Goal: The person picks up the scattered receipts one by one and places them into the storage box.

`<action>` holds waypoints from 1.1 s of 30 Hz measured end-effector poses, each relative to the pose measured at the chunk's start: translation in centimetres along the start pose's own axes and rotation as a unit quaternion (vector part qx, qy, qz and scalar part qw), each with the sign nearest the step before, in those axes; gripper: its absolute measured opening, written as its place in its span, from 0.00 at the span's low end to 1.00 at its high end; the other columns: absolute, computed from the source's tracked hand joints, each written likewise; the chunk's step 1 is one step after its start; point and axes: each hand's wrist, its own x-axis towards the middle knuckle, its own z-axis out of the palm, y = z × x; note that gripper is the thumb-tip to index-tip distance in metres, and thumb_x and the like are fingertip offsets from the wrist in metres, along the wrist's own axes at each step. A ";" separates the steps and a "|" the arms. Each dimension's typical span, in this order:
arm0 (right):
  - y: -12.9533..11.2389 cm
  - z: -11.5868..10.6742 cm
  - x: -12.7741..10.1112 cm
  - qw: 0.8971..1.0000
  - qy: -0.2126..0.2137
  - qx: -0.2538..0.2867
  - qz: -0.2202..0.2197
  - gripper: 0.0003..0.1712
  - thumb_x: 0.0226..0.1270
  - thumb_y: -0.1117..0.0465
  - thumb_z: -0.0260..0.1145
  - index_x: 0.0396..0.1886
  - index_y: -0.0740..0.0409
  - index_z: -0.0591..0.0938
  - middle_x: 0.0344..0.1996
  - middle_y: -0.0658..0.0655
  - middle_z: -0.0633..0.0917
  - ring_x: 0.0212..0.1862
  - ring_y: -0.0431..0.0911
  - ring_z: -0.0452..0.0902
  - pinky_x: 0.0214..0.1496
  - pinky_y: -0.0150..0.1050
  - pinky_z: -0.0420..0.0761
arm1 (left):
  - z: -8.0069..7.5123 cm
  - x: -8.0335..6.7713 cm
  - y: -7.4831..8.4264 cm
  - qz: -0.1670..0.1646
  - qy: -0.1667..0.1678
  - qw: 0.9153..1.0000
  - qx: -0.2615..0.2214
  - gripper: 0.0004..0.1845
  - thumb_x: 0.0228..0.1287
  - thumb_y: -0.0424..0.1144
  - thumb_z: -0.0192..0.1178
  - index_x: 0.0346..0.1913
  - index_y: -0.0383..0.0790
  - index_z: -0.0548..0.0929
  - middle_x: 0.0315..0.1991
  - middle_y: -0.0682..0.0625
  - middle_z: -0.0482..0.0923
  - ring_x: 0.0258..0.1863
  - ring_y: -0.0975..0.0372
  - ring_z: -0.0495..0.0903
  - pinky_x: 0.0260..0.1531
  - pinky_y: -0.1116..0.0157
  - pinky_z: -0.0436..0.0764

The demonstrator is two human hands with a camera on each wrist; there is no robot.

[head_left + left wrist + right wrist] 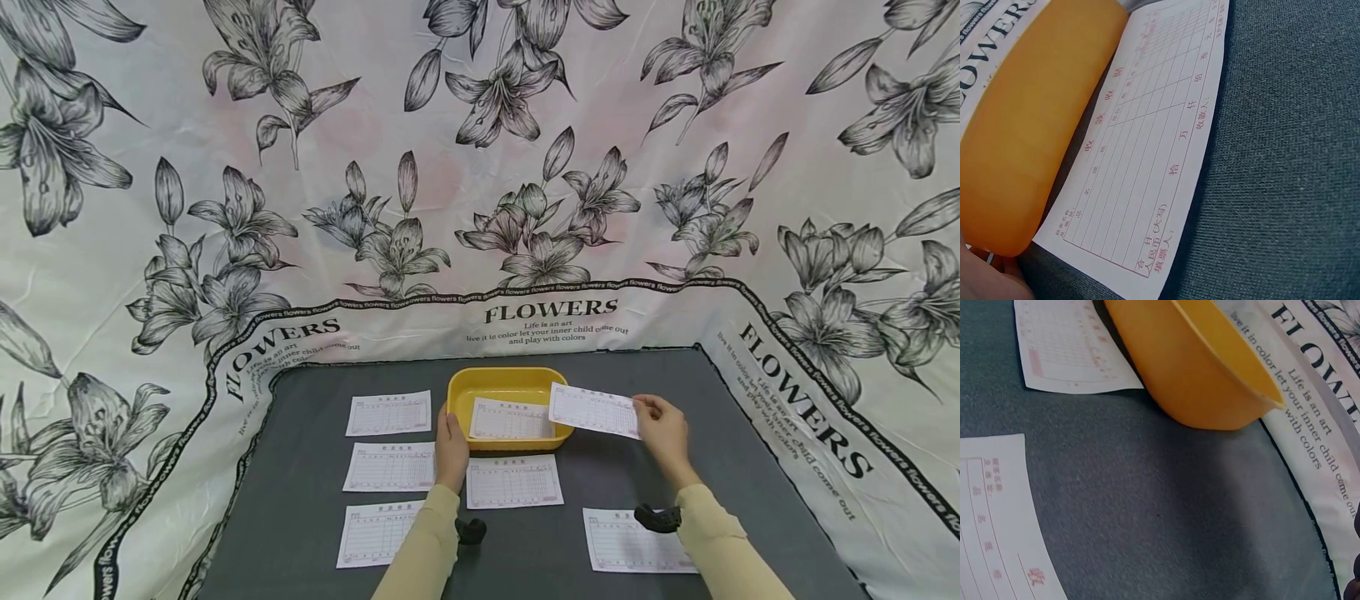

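Observation:
A yellow plastic basin (517, 445) stands at the back middle of the dark table, with a printed receipt slip (510, 419) inside it. My left hand (452, 452) grips the basin's left side; in the left wrist view a bit of that hand (988, 275) shows at the basin's lower end. My right hand (663, 435) pinches the right end of another receipt slip (595, 408), raised over the basin's right rim. In the right wrist view only fingertips show at the right edge, and the held slip is out of sight.
Three receipt slips lie in a column on the left, the top one (388, 413) beside the basin. One slip (513, 482) lies just in front of the basin, another (633, 542) at the front right, partly under my right wrist. A flower-printed cloth (555, 333) borders the table.

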 end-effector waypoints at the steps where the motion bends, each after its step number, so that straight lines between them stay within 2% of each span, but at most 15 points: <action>1: 0.0 0.3 -0.1 1.000 -0.003 0.000 0.000 0.17 0.81 0.54 0.63 0.52 0.62 0.89 0.42 0.63 0.90 0.35 0.42 0.77 0.31 0.29 0.72 | 0.0 0.0 0.0 0.001 0.001 1.000 -0.001 0.28 0.91 0.46 0.37 0.84 0.40 0.58 0.81 0.39 0.63 0.80 0.44 0.63 0.80 0.43 0.62; 13: -1.4 3.5 -0.6 0.999 -0.036 0.009 -0.017 0.15 0.80 0.58 0.64 0.50 0.63 0.89 0.41 0.63 0.91 0.35 0.43 0.81 0.35 0.32 0.74 | -0.2 -0.6 0.2 0.019 -0.012 1.000 -0.011 0.28 0.91 0.45 0.35 0.85 0.40 0.56 0.81 0.38 0.63 0.80 0.43 0.63 0.79 0.41 0.63; 21: -2.5 5.7 -1.1 0.997 -0.071 0.026 -0.011 0.14 0.81 0.59 0.62 0.50 0.64 0.89 0.42 0.63 0.90 0.37 0.47 0.81 0.34 0.32 0.76 | -0.2 -0.5 0.1 0.020 -0.015 1.000 -0.014 0.28 0.91 0.45 0.35 0.85 0.39 0.56 0.81 0.38 0.62 0.80 0.43 0.62 0.79 0.41 0.62; 29: -4.0 7.7 -1.6 0.996 -0.081 0.026 -0.027 0.14 0.80 0.60 0.64 0.51 0.65 0.89 0.40 0.63 0.90 0.36 0.49 0.82 0.32 0.32 0.76 | -0.2 -0.5 0.4 0.012 -0.008 1.000 -0.008 0.28 0.91 0.46 0.35 0.84 0.38 0.57 0.81 0.38 0.63 0.80 0.42 0.63 0.80 0.41 0.62; 33: -4.8 8.6 -1.8 0.996 -0.074 0.016 -0.051 0.13 0.79 0.61 0.65 0.51 0.66 0.89 0.39 0.63 0.90 0.36 0.50 0.82 0.33 0.34 0.76 | -0.2 -0.5 0.5 0.008 -0.005 1.000 -0.002 0.28 0.91 0.46 0.35 0.84 0.38 0.57 0.80 0.38 0.63 0.80 0.42 0.63 0.80 0.41 0.62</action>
